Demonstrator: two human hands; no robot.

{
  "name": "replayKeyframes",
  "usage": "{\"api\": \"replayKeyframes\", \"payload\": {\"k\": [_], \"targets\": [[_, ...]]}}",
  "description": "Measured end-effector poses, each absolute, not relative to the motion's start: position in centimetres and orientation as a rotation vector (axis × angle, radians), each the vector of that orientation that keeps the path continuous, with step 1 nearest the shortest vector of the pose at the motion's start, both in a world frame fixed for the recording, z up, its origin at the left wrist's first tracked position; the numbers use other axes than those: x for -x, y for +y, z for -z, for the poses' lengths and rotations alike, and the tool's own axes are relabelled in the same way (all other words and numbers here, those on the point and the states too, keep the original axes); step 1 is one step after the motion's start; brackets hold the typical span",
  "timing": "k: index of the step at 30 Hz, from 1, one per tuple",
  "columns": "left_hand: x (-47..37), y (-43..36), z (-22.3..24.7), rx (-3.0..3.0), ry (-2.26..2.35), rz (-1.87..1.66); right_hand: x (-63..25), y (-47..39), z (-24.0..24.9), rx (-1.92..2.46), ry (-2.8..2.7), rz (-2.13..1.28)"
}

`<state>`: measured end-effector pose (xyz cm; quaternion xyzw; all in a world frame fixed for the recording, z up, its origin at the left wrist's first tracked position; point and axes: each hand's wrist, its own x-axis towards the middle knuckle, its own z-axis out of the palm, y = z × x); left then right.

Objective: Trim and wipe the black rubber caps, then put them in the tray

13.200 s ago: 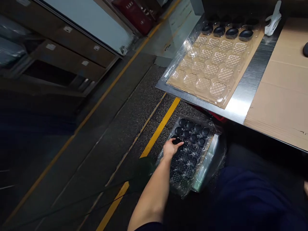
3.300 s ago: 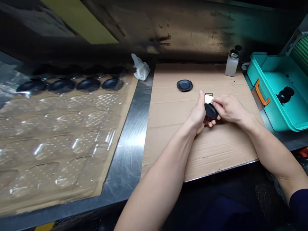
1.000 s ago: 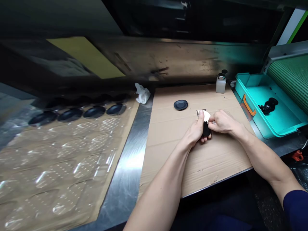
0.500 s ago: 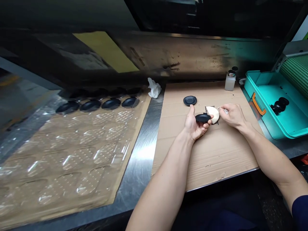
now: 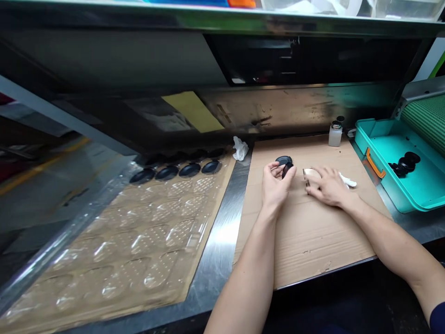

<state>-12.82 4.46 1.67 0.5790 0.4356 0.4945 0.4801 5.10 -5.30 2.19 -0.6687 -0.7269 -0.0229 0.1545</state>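
Your left grip (image 5: 277,186): pinching black disc (image 5: 288,169), edge-on over cardboard sheet (image 5: 306,246) | your right grip (image 5: 328,186): fingers spread over cream pad (image 5: 311,173) | disc probably light, stiff, slick; hold by rim

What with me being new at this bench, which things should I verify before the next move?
1. Black part gripped by the left hand: ok, black part between fingers and thumb.
2. Second black disc well away from that hand: not ok, close behind the fingers.
3. Right hand off the white pad: cannot tell; fingers blurred over it.
4. White cloth beside the right hand: ok.
5. Bottle upright: ok.
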Motion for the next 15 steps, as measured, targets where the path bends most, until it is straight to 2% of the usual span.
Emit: {"api": "replayKeyframes", "payload": {"k": [4,9,15], "targets": [[14.2,6.7,-2.2,-1.638,1.338,-1.112,-4.2,-5.3,-1.1,1.827,-2.144,-0.142],[13.2,11.3,-3.4,-2.075,1.650,-0.721,-4.6,-5.1,-0.6,1.807,-2.094,-0.146],[11.1,14.5,-3.7,-2.241,1.620,-0.355,-4.5,-5.1,-0.3,1.779,-2.083,-0.140]]}}
